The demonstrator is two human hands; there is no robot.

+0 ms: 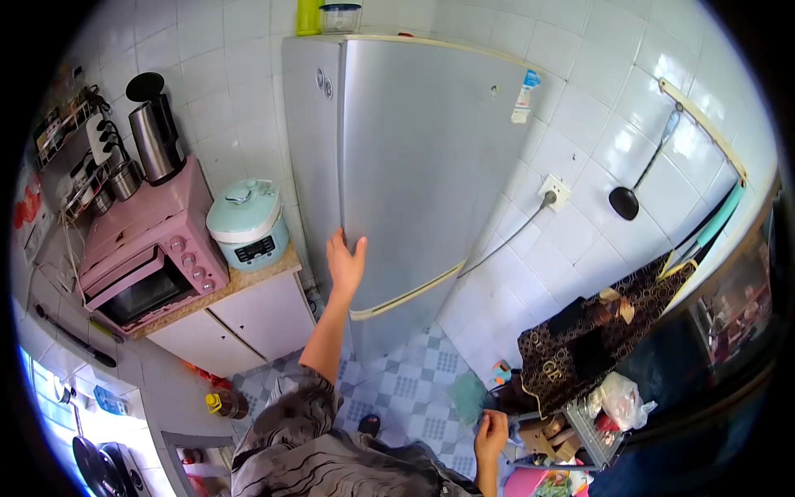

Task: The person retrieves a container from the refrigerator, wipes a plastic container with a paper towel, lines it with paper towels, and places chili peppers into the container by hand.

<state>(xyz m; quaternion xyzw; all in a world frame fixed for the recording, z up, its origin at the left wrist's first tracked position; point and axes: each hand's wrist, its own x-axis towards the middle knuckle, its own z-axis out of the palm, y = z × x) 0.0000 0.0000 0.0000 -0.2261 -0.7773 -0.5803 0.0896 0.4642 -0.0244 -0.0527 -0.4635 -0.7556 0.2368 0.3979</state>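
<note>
My left hand [345,263] is raised against the lower left edge of the silver refrigerator door [422,157], thumb apart from the fingers, which reach to the door's edge. The door looks closed. Low on the right, my right hand [492,434] hangs with curled fingers beside a thin translucent green bag [468,398]; its fingertips are near the bag's lower edge, and whether they pinch it is too small to tell.
On the left counter stand a pink oven [149,240], a steel kettle [156,141] and a mint rice cooker [247,224]. An oil bottle [228,404] is on the floor side. A metal rack [598,431] with bags stands at right. A ladle [624,202] hangs on the wall.
</note>
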